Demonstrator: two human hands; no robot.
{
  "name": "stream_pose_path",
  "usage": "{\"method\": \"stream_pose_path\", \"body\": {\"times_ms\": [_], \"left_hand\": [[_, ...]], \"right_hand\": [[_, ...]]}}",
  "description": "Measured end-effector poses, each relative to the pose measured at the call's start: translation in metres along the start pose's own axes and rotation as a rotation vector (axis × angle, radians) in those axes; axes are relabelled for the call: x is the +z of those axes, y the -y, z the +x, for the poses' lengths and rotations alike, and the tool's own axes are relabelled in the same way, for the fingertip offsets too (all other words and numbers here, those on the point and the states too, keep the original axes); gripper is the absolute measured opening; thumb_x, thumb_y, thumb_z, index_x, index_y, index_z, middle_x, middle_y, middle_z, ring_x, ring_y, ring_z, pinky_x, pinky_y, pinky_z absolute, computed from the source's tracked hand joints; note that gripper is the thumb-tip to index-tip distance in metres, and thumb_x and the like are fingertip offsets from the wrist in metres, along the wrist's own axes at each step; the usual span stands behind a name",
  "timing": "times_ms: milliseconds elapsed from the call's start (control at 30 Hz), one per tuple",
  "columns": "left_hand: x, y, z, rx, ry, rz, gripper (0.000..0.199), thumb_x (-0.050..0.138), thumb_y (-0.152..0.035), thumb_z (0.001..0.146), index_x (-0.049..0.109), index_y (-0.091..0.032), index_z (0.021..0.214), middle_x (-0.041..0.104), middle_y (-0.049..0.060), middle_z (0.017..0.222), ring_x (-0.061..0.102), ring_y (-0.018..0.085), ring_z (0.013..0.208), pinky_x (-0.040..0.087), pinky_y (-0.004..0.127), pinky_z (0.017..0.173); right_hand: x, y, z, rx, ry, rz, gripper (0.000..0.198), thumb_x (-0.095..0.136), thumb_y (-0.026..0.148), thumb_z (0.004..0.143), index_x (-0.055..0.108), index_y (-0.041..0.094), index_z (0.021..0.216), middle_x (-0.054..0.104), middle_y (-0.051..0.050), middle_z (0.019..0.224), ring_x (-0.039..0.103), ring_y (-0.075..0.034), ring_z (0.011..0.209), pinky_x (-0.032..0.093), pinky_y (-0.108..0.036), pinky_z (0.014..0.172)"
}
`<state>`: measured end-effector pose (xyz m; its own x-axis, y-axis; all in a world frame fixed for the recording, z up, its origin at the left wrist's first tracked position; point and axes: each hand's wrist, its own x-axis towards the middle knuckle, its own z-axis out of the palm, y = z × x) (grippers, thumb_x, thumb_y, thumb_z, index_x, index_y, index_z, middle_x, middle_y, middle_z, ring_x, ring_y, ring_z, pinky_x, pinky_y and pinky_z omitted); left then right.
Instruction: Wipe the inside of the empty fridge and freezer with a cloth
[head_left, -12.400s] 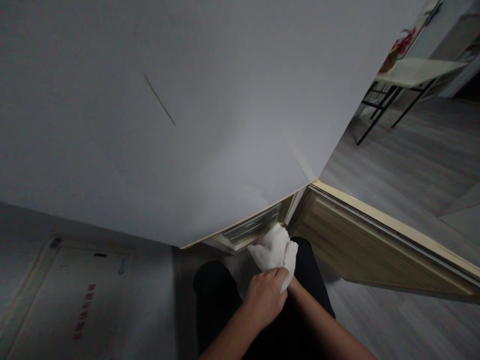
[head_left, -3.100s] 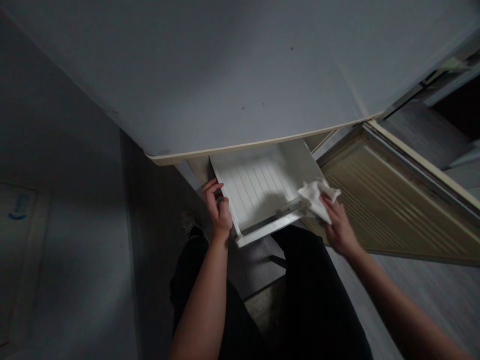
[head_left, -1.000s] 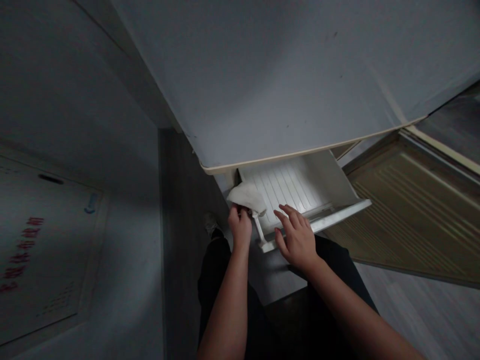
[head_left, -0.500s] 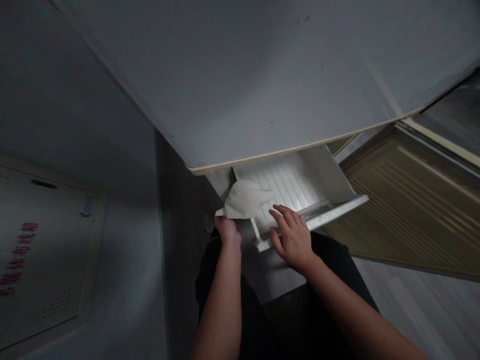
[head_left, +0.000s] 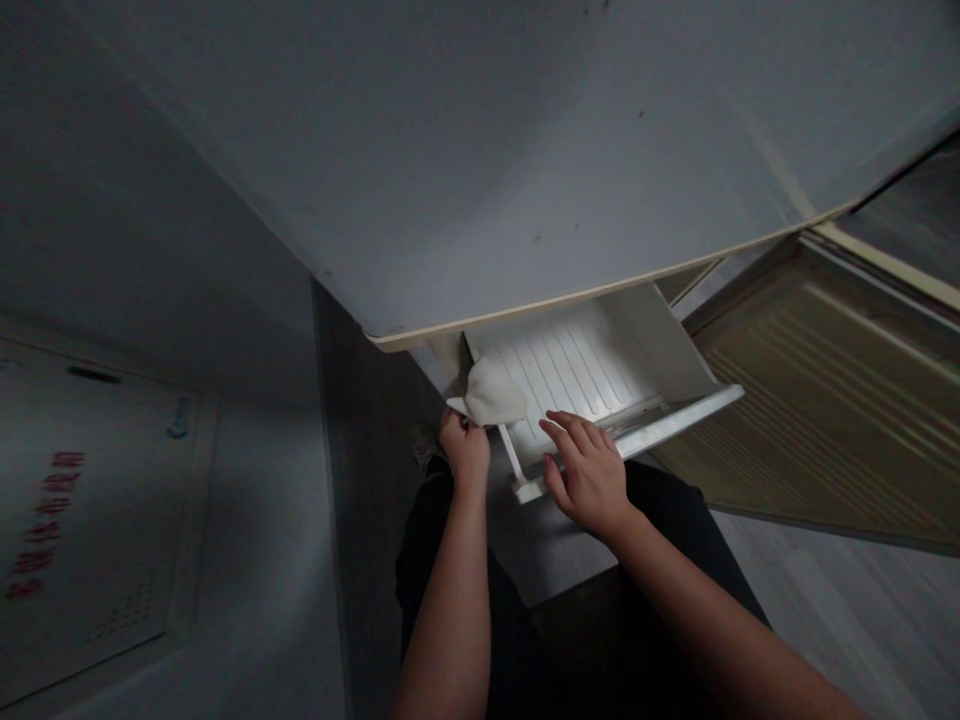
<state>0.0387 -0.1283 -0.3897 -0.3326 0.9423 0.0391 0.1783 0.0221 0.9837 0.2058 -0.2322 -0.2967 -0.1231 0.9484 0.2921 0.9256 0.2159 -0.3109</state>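
My left hand (head_left: 465, 447) is closed on a white cloth (head_left: 495, 393), which drapes over the left side wall of a pulled-out white drawer (head_left: 574, 355). The drawer has a ribbed bottom, and nothing lies on the part of it I can see. My right hand (head_left: 589, 470) is at the drawer's front edge, fingers stretched out and slightly spread, holding nothing. The fingertips reach over the inside of the drawer. Part of the cloth's far side is hidden from me.
Above the drawer is the large white top of a refrigerator-like cabinet (head_left: 525, 150). Its ribbed door (head_left: 840, 400) stands open at the right. A wall panel with red lettering (head_left: 82, 520) is at the left. My dark-clothed legs flank the drawer front.
My left hand has moved slightly up and to the right with the cloth, which now looks more bunched. My right hand stays almost in place at the drawer front.
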Motion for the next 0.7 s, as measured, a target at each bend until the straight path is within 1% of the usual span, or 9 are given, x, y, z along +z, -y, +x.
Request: {"method": "stream_pose_path", "body": {"times_ms": [133,200,300,333,433,500,567,600,700], "left_hand": [[-0.006,0.003,0.012,0.013,-0.021,0.015,0.02,0.063,-0.018,0.068,0.067,-0.02,0.087,0.066,0.004,0.092,0.061,0.022,0.095,0.047,0.034,0.092],[-0.008,0.0,0.012,0.03,0.025,-0.009,0.027,0.063,-0.017,0.066,0.069,-0.021,0.091,0.068,0.003,0.095,0.062,0.022,0.098,0.047,0.032,0.092],[-0.01,-0.004,0.01,0.014,0.135,-0.066,0.019,0.058,-0.026,0.073,0.071,-0.02,0.085,0.069,0.002,0.083,0.064,0.02,0.083,0.05,0.03,0.08],[-0.011,-0.005,0.01,0.0,0.156,-0.089,0.021,0.054,-0.032,0.078,0.071,-0.02,0.082,0.069,0.002,0.079,0.064,0.02,0.079,0.05,0.03,0.076],[-0.014,-0.011,0.009,-0.043,0.182,-0.14,0.044,0.04,-0.048,0.092,0.071,-0.019,0.081,0.069,0.004,0.077,0.064,0.02,0.073,0.049,0.029,0.067],[-0.016,-0.018,0.006,-0.064,0.229,-0.12,0.042,0.052,-0.056,0.09,0.071,-0.019,0.084,0.07,0.003,0.079,0.063,0.019,0.073,0.048,0.027,0.064],[-0.017,-0.025,0.002,-0.068,0.261,-0.072,0.037,0.069,-0.056,0.082,0.07,-0.02,0.087,0.069,0.001,0.081,0.062,0.017,0.074,0.046,0.025,0.065],[-0.016,-0.028,0.0,-0.055,0.246,-0.042,0.036,0.072,-0.056,0.081,0.07,-0.02,0.089,0.069,0.0,0.082,0.061,0.017,0.075,0.046,0.025,0.066],[-0.01,-0.031,0.0,0.004,0.149,0.045,0.038,0.063,-0.058,0.089,0.068,-0.021,0.086,0.066,0.0,0.078,0.06,0.017,0.076,0.047,0.027,0.073]], "right_hand": [[0.0,0.0,0.0,0.0,-0.002,0.01,0.04,0.05,0.03,0.098,0.058,0.015,0.134,0.06,-0.012,0.139,0.053,-0.026,0.128,0.041,-0.04,0.1],[0.0,0.0,0.0,-0.003,0.001,0.008,0.04,0.049,0.031,0.098,0.058,0.015,0.133,0.061,-0.012,0.138,0.053,-0.026,0.127,0.041,-0.04,0.099],[0.0,0.0,0.0,-0.007,-0.001,0.008,0.039,0.049,0.031,0.098,0.059,0.015,0.133,0.061,-0.011,0.138,0.054,-0.026,0.126,0.041,-0.04,0.098],[0.001,0.0,0.0,-0.007,-0.003,0.01,0.04,0.049,0.032,0.098,0.059,0.015,0.133,0.061,-0.011,0.138,0.054,-0.026,0.125,0.041,-0.04,0.098],[0.002,-0.001,0.0,-0.007,-0.01,0.021,0.04,0.05,0.031,0.098,0.058,0.015,0.133,0.062,-0.011,0.137,0.054,-0.026,0.125,0.041,-0.04,0.098],[0.002,-0.001,0.0,-0.01,-0.01,0.028,0.04,0.05,0.031,0.098,0.058,0.014,0.133,0.062,-0.011,0.137,0.054,-0.025,0.125,0.04,-0.04,0.098],[0.002,-0.001,0.0,-0.011,-0.007,0.029,0.039,0.049,0.03,0.098,0.058,0.014,0.133,0.062,-0.011,0.137,0.054,-0.025,0.125,0.04,-0.04,0.097],[0.001,0.0,0.0,-0.011,-0.005,0.027,0.039,0.049,0.03,0.098,0.058,0.014,0.132,0.062,-0.011,0.136,0.054,-0.025,0.124,0.04,-0.04,0.097],[0.001,0.001,0.0,-0.001,-0.002,0.022,0.038,0.05,0.029,0.098,0.059,0.015,0.132,0.063,-0.01,0.134,0.055,-0.025,0.122,0.04,-0.04,0.096]]}}
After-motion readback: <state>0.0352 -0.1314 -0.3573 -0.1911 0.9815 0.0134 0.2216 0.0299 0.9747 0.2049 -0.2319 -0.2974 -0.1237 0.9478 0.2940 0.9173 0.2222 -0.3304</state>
